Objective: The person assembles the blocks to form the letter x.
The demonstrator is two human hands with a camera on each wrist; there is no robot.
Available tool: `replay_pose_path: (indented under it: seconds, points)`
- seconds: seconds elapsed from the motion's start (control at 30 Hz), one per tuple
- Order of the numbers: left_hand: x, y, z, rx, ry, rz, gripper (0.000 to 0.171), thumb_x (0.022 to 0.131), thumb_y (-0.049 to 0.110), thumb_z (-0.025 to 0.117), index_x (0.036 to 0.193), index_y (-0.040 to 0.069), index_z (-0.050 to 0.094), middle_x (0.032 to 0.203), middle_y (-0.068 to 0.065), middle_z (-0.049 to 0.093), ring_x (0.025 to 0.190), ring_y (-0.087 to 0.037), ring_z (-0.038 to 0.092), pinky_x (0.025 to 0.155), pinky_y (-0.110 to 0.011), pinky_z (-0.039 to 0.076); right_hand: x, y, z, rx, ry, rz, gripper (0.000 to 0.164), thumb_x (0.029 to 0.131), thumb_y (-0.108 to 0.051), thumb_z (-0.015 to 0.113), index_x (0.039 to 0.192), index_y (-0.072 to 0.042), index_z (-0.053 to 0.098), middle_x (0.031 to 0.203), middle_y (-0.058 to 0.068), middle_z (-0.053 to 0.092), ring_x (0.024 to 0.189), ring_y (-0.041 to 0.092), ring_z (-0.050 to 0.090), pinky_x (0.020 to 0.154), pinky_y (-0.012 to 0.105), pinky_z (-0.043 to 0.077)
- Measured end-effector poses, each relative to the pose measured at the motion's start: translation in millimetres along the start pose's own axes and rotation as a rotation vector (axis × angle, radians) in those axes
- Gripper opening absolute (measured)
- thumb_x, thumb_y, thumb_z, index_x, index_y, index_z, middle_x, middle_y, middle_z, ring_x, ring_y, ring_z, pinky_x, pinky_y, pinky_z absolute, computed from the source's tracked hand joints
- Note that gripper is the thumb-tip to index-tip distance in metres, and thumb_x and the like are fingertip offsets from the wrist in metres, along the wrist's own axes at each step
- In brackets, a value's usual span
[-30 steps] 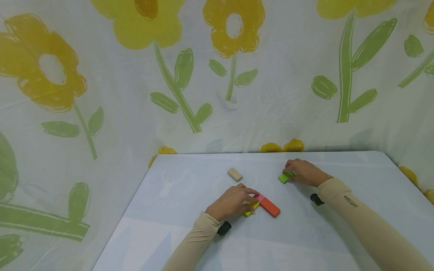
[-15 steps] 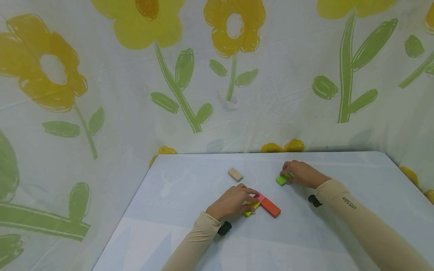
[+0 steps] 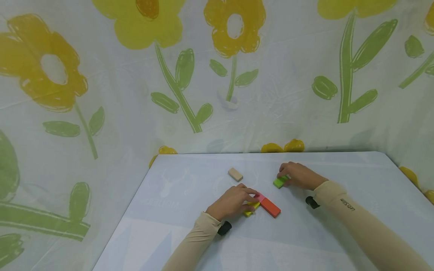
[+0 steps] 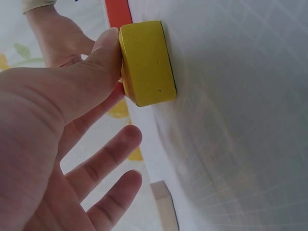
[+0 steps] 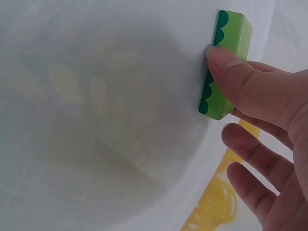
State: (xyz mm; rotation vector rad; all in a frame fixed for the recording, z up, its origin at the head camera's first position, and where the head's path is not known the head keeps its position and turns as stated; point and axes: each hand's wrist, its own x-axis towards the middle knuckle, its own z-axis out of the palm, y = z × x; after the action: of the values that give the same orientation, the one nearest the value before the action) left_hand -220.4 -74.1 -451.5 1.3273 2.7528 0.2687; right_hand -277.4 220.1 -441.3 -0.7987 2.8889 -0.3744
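Note:
My left hand (image 3: 232, 202) pinches a yellow block (image 4: 149, 62) between thumb and forefinger, its other fingers spread. Beside that block lie a pink block (image 3: 259, 197) and a red block (image 3: 270, 207), end to end on the table. Farther back on the right, my right hand (image 3: 300, 175) holds a light green block (image 5: 235, 33) by its sides. Dark green scallops run along one face of it, as the right wrist view shows. The thumb covers part of that face.
A plain wooden block (image 3: 235, 174) lies toward the back of the white table (image 3: 152, 233). Behind the table's far edge hangs a white curtain (image 3: 271, 113) printed with flowers.
My right hand has moved a little left and toward me, bringing the green block with it. The left hand and the other blocks have stayed in place.

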Motion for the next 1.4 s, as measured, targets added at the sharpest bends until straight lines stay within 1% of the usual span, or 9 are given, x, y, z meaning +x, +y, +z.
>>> replay_pose_path:
  seconds: [0.23,0.5,0.67,0.7,1.03,1.27,1.4]
  points:
    - [-0.4,0.0,-0.1,-0.001,0.006,0.003,0.037,0.093,0.034,0.077,0.129,0.026,0.074,0.141,0.010,0.067,0.122,-0.013,0.060,0.095,-0.022,0.050,3.6,-3.4,1.9,-0.018,-0.022,-0.012,0.031,0.083,-0.013,0.086,0.113,-0.013,0.081,0.114,0.005,0.071,0.106,0.026,0.064,0.098,0.048,0.056]
    - [1.2,-0.1,0.0,0.005,-0.007,-0.007,0.037,0.093,0.034,0.077,0.129,0.027,0.074,0.140,0.011,0.067,0.123,-0.013,0.059,0.097,-0.022,0.050,4.3,-6.9,2.3,-0.043,-0.008,-0.055,0.031,0.081,-0.013,0.087,0.111,-0.012,0.081,0.110,0.005,0.072,0.102,0.024,0.065,0.096,0.047,0.057]
    - [0.6,0.3,-1.3,0.003,-0.011,-0.012,0.036,0.094,0.034,0.076,0.129,0.026,0.074,0.141,0.011,0.066,0.122,-0.013,0.059,0.097,-0.022,0.050,5.4,-14.0,1.3,-0.040,-0.022,-0.048,0.031,0.081,-0.012,0.088,0.111,-0.012,0.082,0.109,0.004,0.072,0.101,0.023,0.065,0.096,0.046,0.057]
    - [0.6,0.3,-1.4,0.003,-0.011,-0.011,0.036,0.094,0.034,0.076,0.129,0.026,0.074,0.141,0.011,0.066,0.122,-0.013,0.059,0.097,-0.022,0.050,5.6,-15.6,1.3,-0.035,-0.026,-0.039,0.031,0.081,-0.012,0.087,0.111,-0.012,0.081,0.109,0.003,0.072,0.101,0.022,0.065,0.096,0.045,0.057]
    - [0.8,-0.8,-1.5,0.015,0.001,0.012,0.036,0.094,0.034,0.076,0.129,0.027,0.074,0.140,0.012,0.067,0.120,-0.013,0.059,0.094,-0.021,0.049,6.6,-27.0,0.2,-0.039,-0.036,-0.080,0.031,0.080,-0.013,0.088,0.111,-0.013,0.082,0.108,0.004,0.072,0.098,0.021,0.065,0.093,0.044,0.058]
    - [0.4,-0.9,-1.2,0.023,0.001,0.014,0.035,0.094,0.034,0.076,0.128,0.027,0.075,0.140,0.012,0.067,0.119,-0.013,0.059,0.092,-0.020,0.049,10.4,-31.3,3.6,-0.038,-0.060,-0.047,0.032,0.080,-0.015,0.088,0.112,-0.016,0.082,0.108,0.001,0.071,0.099,0.019,0.064,0.094,0.042,0.058]
    - [-0.6,-1.0,-1.6,0.026,0.010,0.022,0.035,0.094,0.035,0.076,0.128,0.027,0.075,0.139,0.011,0.068,0.118,-0.013,0.060,0.092,-0.019,0.049,11.5,-33.4,4.7,-0.043,-0.068,-0.050,0.033,0.080,-0.016,0.089,0.112,-0.017,0.082,0.108,0.001,0.071,0.099,0.019,0.063,0.094,0.041,0.058]
